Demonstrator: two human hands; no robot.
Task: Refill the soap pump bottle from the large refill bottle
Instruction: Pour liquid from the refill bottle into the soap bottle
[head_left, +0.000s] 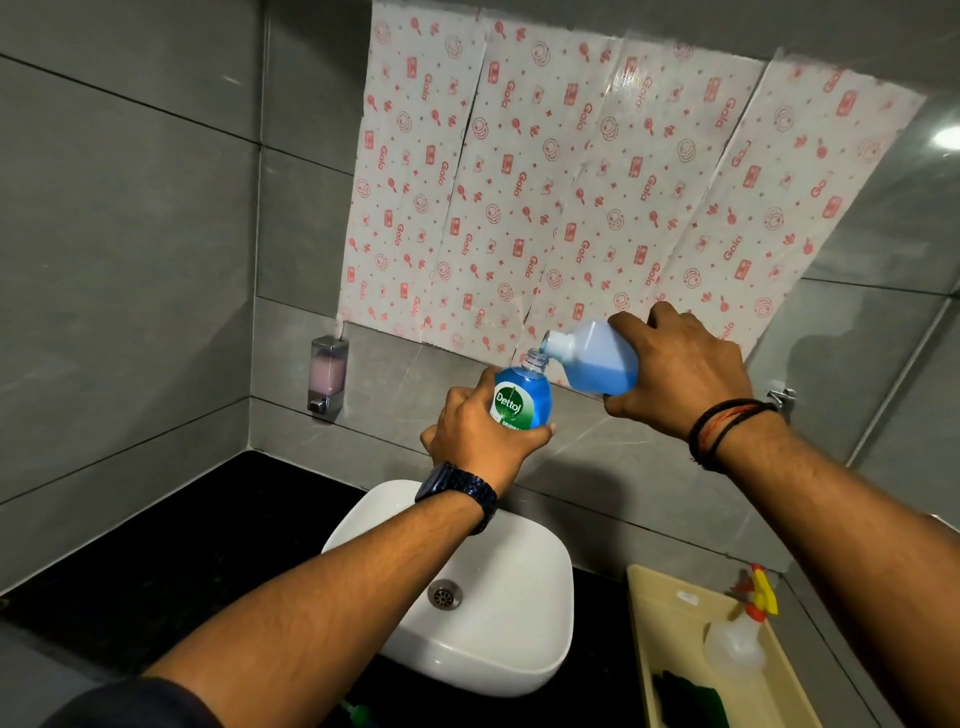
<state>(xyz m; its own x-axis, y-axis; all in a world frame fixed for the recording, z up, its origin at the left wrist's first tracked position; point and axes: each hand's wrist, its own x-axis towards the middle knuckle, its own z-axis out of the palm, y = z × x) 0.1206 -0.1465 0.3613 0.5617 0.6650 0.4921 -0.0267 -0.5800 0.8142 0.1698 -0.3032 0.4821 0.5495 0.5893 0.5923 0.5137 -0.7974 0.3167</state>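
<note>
Wall dispenser (328, 376): mounted on the grey tile at far left, pink soap inside, not involved.
Left hand (480, 431): wrapped firmly around the Dettol pump bottle (522, 397), held upright above the white basin (493, 618), probably so spills are caught.
Pump bottle: pump removed, neck open, blue soap nearly to the shoulder.
Right hand (685, 374): clasped around the large refill bottle (597, 361), tipped spout-down to the open neck.
Tray (670, 649): beige, at right, a spray bottle (740, 636) laid inside.

Soap bottle (522, 397) sits above the sink (483, 613), refill bottle (597, 361) tipped just right of it, tray (644, 623) right on the bench (156, 545), dispenser (328, 376) on the wall left.
</note>
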